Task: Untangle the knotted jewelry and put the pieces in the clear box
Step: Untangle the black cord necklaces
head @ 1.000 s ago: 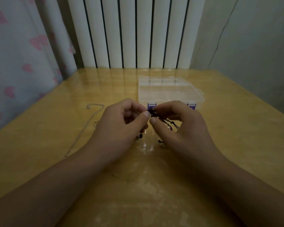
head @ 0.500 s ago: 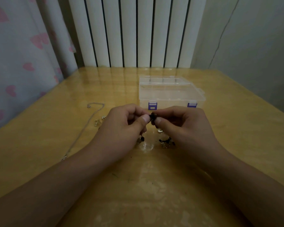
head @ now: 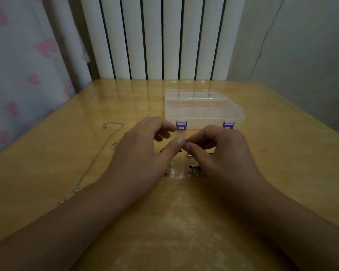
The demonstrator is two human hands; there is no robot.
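Dim room, glossy wood table (head: pixel 282 163). Left hand (head: pixel 141 153) and right hand (head: pixel 223 153) meet thumb to thumb, pinching what I take to be the knot (head: pixel 194 166), mostly hidden; dark bits trail below. Best bet: tease loops loose, don't yank. Freed chain (head: pixel 98 155) lies left, closed box (head: pixel 202 110) just behind the hands.

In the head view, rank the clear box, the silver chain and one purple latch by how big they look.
1. Clear box
2. Silver chain: longer than the box but thin, and nearer the camera, so unsure
3. Purple latch
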